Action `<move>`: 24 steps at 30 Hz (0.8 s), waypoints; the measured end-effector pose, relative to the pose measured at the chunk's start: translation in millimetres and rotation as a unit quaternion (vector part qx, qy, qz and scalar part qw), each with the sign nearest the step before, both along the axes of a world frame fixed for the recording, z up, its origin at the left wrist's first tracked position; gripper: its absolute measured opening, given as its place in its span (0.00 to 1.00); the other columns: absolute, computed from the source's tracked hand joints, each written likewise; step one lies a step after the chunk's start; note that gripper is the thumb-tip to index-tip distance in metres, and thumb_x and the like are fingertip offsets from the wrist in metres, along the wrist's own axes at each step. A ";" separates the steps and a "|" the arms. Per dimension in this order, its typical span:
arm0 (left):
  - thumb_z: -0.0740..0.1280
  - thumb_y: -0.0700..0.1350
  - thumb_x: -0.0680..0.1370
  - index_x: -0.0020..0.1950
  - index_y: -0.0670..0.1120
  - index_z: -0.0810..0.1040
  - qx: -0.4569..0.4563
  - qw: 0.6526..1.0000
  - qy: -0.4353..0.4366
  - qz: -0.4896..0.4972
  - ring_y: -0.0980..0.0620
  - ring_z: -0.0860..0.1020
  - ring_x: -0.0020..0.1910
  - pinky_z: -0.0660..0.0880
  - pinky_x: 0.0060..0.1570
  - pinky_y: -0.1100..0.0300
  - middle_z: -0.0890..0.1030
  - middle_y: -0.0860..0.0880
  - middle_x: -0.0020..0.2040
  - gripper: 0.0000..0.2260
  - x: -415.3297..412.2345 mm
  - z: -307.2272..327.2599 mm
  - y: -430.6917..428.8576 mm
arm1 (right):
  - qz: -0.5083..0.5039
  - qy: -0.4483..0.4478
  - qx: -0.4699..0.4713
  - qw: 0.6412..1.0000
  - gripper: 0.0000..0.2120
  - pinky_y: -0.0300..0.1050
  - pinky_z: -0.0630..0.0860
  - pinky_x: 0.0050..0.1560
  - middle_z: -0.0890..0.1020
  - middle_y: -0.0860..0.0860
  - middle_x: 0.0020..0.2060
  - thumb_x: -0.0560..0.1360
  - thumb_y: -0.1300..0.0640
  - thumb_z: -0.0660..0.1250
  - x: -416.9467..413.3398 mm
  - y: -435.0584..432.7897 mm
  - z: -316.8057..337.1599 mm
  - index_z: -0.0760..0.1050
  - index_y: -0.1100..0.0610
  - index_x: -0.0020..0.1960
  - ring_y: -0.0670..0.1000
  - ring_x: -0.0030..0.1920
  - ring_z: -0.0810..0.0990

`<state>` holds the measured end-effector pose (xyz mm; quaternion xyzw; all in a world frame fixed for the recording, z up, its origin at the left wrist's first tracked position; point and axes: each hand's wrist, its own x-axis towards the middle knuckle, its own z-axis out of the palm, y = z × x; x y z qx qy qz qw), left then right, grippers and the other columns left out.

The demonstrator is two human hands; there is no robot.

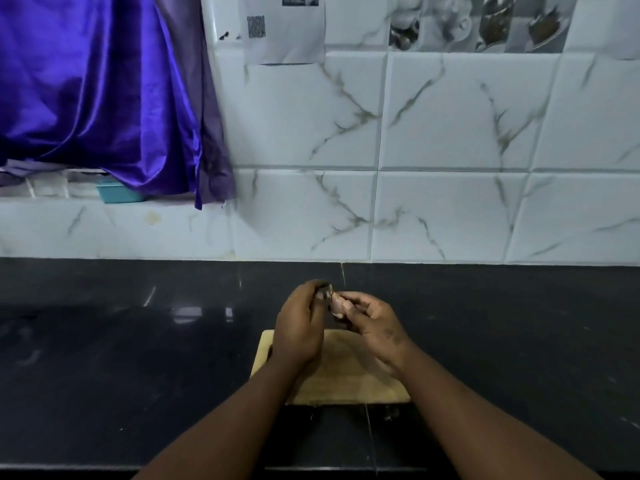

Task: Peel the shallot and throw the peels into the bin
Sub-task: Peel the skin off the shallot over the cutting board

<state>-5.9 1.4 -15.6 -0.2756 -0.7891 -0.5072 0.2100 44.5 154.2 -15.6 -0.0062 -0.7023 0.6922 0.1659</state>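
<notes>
Both my hands are raised together above the far end of a wooden cutting board [341, 379]. A small pinkish shallot [336, 303] sits between them, mostly hidden by fingers. My right hand [372, 325] grips it from the right side. My left hand [300, 322] pinches a dark bit of peel [325, 291] at the shallot's top left. Whether the peel is torn free or still attached I cannot tell. No bin is in view.
The board lies on a black polished countertop [138, 358] against a white marble-patterned tiled wall [433, 150]. A purple curtain [104, 91] hangs at the upper left over a ledge holding a teal container [116, 194]. Small dark scraps [389, 414] lie near the board's front edge.
</notes>
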 end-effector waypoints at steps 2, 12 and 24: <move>0.61 0.45 0.86 0.57 0.49 0.83 0.097 0.994 -0.039 -0.014 0.53 0.84 0.47 0.82 0.48 0.48 0.86 0.53 0.48 0.11 -2.3 1.2 18.9 | 0.020 0.009 -0.075 0.997 0.12 0.47 0.82 0.55 0.86 0.61 0.59 0.83 0.62 0.65 -5.0 5.1 0.2 0.81 0.61 0.64 0.56 0.57 0.85; 0.72 0.40 0.80 0.54 0.49 0.85 0.191 0.980 -0.048 -0.036 0.55 0.85 0.49 0.85 0.48 0.55 0.86 0.52 0.48 0.06 -13.0 -11.4 55.2 | 0.008 0.081 -0.143 0.986 0.10 0.54 0.83 0.58 0.86 0.62 0.56 0.81 0.61 0.68 -24.4 25.0 -9.4 0.81 0.61 0.60 0.59 0.58 0.86; 0.72 0.42 0.81 0.52 0.48 0.86 0.202 0.972 -0.097 -0.077 0.51 0.85 0.48 0.85 0.49 0.49 0.87 0.50 0.47 0.04 -4.7 -14.1 44.0 | -0.013 0.125 -0.092 0.988 0.13 0.47 0.84 0.50 0.89 0.57 0.49 0.72 0.59 0.77 -12.4 28.1 -14.3 0.82 0.63 0.54 0.54 0.49 0.88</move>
